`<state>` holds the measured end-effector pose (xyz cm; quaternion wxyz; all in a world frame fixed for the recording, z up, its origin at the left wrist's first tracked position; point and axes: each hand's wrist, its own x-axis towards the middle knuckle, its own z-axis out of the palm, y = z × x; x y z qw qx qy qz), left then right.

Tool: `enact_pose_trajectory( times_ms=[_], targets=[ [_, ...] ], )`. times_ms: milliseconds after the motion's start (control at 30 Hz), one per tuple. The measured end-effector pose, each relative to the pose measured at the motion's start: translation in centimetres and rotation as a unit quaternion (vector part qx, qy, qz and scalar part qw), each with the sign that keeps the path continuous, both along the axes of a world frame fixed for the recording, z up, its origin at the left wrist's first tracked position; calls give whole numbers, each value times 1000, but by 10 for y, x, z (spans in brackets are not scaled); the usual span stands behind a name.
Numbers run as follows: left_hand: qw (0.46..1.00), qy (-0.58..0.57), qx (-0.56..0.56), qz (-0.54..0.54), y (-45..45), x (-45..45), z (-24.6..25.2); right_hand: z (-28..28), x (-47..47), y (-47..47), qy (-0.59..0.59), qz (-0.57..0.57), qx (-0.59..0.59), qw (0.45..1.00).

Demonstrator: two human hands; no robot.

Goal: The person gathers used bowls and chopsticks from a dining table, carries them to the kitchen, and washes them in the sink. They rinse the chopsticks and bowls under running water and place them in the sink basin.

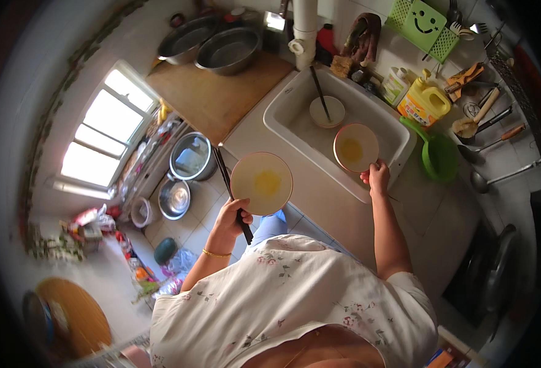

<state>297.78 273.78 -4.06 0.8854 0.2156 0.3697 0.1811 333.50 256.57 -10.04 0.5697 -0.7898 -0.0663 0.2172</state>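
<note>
My left hand [233, 218] grips a shallow bowl [261, 184] with a reddish rim and a yellow patch inside, together with dark chopsticks [223, 170]. A second bowl [356, 148] of like look, also with a yellow patch, is held by its edge in my right hand [377, 178] over the near side of the white sink [282, 124]. Inside the sink stands a third, pale bowl [321, 110], and a dark stick-like utensil [318, 89] slants into it.
A wooden board [224, 96] left of the sink bears two metal basins [228, 50]. Right of the sink are a yellow detergent jug [424, 101], a white bottle [394, 85] and a green plastic ladle or strainer [438, 156]. Metal pots [192, 156] stand lower, at the left.
</note>
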Motion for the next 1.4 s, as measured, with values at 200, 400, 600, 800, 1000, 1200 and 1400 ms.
enact_pose_trajectory(
  times_ms=[200,400,600,800,1000,1200,1400],
  targets=[
    [995,53,-25,-79,109,51,4,-83,39,42,27,-113,-96,989],
    [983,55,-36,-172,188,88,-6,-113,55,78,86,-250,-89,960],
    [972,72,-46,-220,209,128,-6,-135,72,100,84,-335,-100,933],
    [965,86,-47,-245,201,154,-10,-131,67,103,133,-328,40,934],
    [957,108,-39,-265,180,184,-14,-65,7,117,184,-174,114,961],
    [942,137,13,-306,152,222,-11,17,-40,111,389,61,253,884],
    [926,135,49,-349,150,236,-13,3,-38,95,332,95,289,893]
  ],
)
